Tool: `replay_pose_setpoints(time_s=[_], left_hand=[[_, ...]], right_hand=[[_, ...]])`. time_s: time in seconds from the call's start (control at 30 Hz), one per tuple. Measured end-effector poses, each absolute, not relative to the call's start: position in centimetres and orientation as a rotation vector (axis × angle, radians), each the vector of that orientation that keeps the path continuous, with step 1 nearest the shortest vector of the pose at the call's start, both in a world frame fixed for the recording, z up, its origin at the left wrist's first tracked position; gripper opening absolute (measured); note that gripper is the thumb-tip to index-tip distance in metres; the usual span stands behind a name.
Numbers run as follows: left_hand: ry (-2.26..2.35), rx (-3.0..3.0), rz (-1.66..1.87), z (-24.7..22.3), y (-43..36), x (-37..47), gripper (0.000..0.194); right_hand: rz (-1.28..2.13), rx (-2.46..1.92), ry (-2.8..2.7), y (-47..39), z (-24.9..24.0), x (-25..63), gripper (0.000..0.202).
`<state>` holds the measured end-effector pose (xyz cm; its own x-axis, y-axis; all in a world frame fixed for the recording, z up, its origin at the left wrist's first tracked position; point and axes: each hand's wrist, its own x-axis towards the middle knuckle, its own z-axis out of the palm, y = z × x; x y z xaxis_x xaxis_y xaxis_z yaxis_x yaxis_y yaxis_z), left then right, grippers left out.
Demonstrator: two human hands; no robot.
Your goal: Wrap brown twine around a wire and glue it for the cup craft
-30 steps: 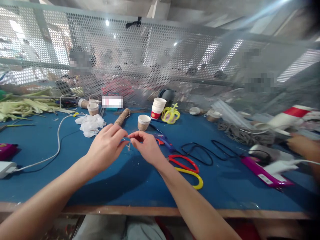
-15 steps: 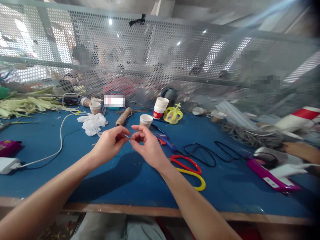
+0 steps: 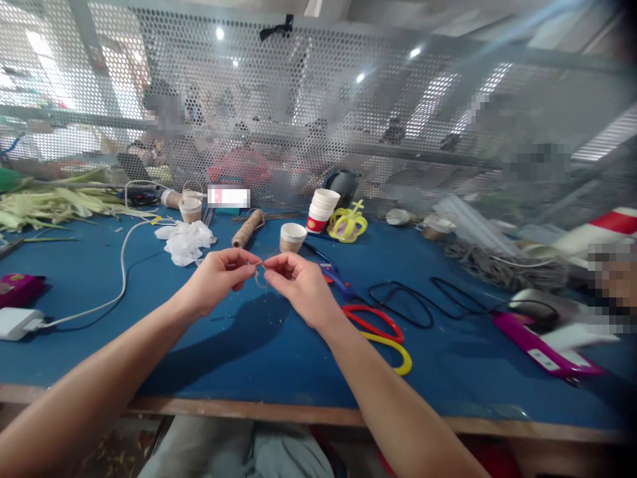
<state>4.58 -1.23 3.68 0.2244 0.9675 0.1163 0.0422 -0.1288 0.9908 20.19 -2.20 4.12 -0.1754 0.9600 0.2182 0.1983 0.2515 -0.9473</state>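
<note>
My left hand (image 3: 221, 275) and my right hand (image 3: 293, 282) meet over the middle of the blue table, fingertips close together in a pinch. Between them is a thin loop (image 3: 261, 282), thread or fine wire, hanging just below the fingertips; which of the two I cannot tell. Both hands grip it. Just beyond the right hand stands a small paper cup (image 3: 292, 238) with a brown lower half. A spool of brown twine (image 3: 247, 230) lies past the left hand. Red and yellow scissors handles (image 3: 381, 332) rest beside my right forearm.
Crumpled white fabric (image 3: 185, 240), a white cable (image 3: 123, 265) and a charger (image 3: 18, 324) lie left. Stacked cups (image 3: 322, 209) and a yellow crown shape (image 3: 347, 224) stand at the back. Black cord (image 3: 398, 302), a purple device (image 3: 545, 345) and grey cord (image 3: 502, 269) are right.
My fingertips have drawn together into a tighter pinch. The thin piece now shows as a loop hanging below them. The view has shifted slightly.
</note>
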Motion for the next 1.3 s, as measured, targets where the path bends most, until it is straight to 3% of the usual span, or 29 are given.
replay_pose_setpoints(time_s=[0.37,0.57,0.67,0.9,1.07,1.3], left_hand=[[0.965,1.34,1.16,4.3,-1.2,4.0,0.018],[0.948,1.276,1.154,5.4,-1.4,3.7,0.016],[0.946,1.21,1.173,5.4,-1.3,3.4,0.017],[0.851,0.976,1.217,4.0,0.0,2.7,0.02],[0.821,0.894,1.208,3.6,-0.1,2.5,0.016],[0.819,0.869,1.202,3.5,-0.5,3.0,0.015]], right_hand=[[0.946,-1.191,-1.847,-2.4,4.3,20.7,0.012],[0.32,-1.633,-2.01,0.6,5.5,25.4,0.015],[0.24,-1.819,-2.012,1.4,5.3,28.6,0.01],[0.377,-1.915,-2.321,-3.5,4.0,30.8,0.015],[0.215,-2.173,-2.522,-5.9,3.4,31.0,0.056],[0.519,-2.107,-2.042,-7.0,2.1,31.3,0.054]])
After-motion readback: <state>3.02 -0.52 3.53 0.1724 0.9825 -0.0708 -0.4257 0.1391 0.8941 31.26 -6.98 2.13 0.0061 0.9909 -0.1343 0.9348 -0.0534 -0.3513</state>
